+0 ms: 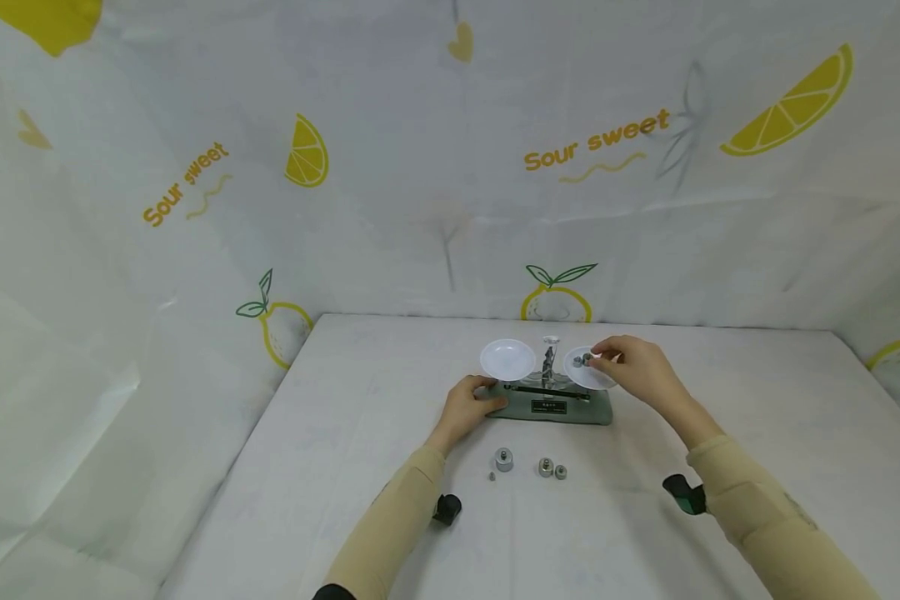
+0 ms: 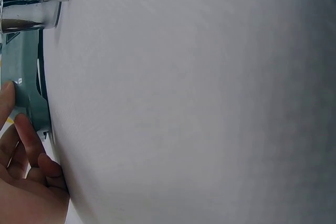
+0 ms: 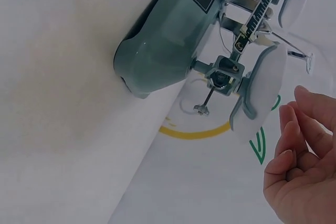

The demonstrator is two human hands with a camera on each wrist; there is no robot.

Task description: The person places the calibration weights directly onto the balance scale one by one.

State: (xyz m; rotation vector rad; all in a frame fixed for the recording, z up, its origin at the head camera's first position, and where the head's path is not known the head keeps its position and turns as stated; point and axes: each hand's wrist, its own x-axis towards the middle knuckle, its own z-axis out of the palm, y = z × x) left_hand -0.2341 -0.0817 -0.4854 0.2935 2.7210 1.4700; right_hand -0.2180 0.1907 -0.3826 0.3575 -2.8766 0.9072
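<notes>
A green balance scale (image 1: 547, 408) with two white pans stands on the table. My left hand (image 1: 467, 410) grips the left end of its base; the left wrist view shows fingers and thumb at that green end. The left pan (image 1: 507, 360) has nothing on it. Small metal weights (image 1: 578, 362) are on the right pan (image 1: 587, 379). Over that pan, my right hand (image 1: 633, 367) has thumb and fingertips drawn close together right at the weights. The right wrist view shows the bent fingers beside the pan; I cannot tell whether they pinch a weight.
In front of the scale stand a larger metal weight (image 1: 503, 460), a tiny weight (image 1: 492, 477), a medium weight (image 1: 546, 467) and a smaller weight (image 1: 561, 472). A lemon-printed sheet (image 1: 420, 167) hangs behind the white table (image 1: 330, 400).
</notes>
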